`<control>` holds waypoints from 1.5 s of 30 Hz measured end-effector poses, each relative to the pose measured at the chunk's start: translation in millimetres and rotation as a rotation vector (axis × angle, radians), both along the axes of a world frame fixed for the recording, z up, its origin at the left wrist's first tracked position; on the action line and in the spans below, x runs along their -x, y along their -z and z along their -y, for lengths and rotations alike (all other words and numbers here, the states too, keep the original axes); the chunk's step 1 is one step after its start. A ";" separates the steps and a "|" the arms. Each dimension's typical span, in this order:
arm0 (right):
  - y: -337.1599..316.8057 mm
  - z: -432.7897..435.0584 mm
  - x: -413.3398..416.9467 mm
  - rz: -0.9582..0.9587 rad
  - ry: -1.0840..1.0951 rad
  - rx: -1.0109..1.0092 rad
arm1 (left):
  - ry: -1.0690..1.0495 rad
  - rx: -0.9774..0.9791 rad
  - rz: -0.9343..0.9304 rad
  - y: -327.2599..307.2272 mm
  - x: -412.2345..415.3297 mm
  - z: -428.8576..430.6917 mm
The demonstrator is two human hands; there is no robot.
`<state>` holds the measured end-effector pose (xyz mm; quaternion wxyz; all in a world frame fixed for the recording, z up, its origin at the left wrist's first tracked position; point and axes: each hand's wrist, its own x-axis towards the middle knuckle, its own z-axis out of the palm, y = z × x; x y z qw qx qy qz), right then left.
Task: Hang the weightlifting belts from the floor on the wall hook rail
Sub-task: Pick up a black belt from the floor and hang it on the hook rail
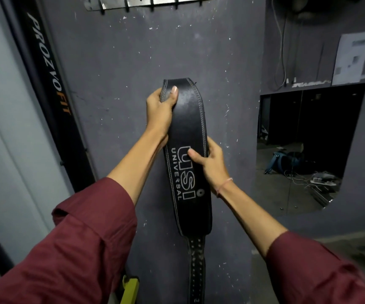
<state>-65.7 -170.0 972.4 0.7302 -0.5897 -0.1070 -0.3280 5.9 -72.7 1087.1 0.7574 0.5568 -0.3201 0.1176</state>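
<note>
Black leather belt (pixel 186 137) | left hand (pixel 159 110) grips top, right hand (pixel 210 163) clamps middle | likely steadying for hooks (pixel 150 3) above

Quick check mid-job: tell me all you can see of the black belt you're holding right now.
The belt is black, leather-looking, with pale double stitching along its edges and "USI UNIVERSAL" printed in grey. It is held roughly upright against the dark wall, below the hook rail and not on it. Its wide padded part is folded over at the top; lower down it narrows to a strap with rows of punched holes running out of frame. The left hand grips the upper edge, and the right hand grips the middle, thumb on the logo. No buckle shows.
</note>
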 end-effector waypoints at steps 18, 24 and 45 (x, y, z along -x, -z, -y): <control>-55.6 9.9 0.4 0.089 0.101 -0.169 | -0.088 -0.262 -0.180 267.3 79.0 -15.9; -27.3 6.0 13.7 0.058 0.061 -0.104 | -0.242 -0.068 -0.002 155.9 72.3 -3.3; 169.4 16.1 77.7 -0.531 -0.226 0.181 | -0.230 -0.024 -0.026 81.8 18.0 -8.1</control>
